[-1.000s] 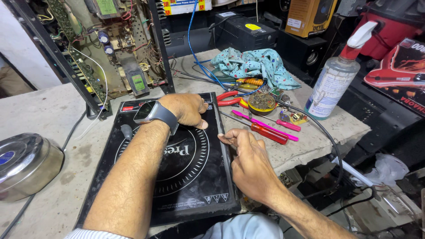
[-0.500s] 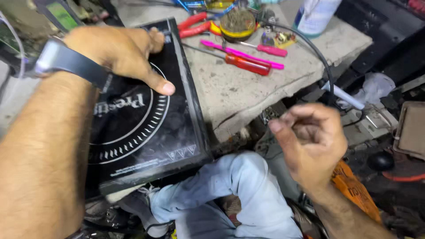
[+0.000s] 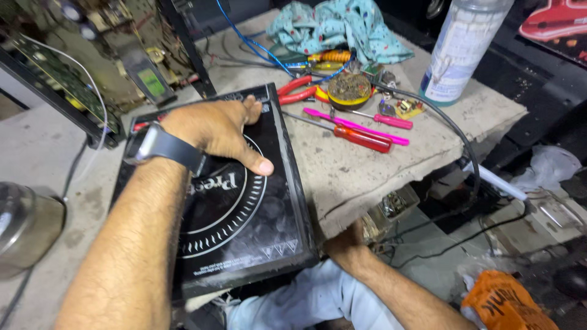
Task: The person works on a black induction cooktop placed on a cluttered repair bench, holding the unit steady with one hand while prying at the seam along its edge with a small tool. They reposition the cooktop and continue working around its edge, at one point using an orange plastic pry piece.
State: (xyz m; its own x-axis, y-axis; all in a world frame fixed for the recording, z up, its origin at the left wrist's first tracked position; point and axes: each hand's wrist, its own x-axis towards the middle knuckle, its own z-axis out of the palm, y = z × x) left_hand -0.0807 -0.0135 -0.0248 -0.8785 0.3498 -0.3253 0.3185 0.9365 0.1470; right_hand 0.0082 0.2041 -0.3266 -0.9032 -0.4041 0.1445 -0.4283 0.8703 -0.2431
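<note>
Head view: left hand [image 3: 214, 131] flat on black induction cooktop [image 3: 244, 232]; spray bottle [image 3: 461, 46] upright.

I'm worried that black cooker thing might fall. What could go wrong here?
The black induction cooktop sticks out past the edge of the worn bench top. Only the left hand rests on it, so it might tip or slide off onto the person's lap. The right hand reaches under the bench, mostly hidden, so it could perhaps snag the black cable hanging over the edge. The red screwdriver and pink screwdriver lie loose and could roll if the bench is bumped.
</note>
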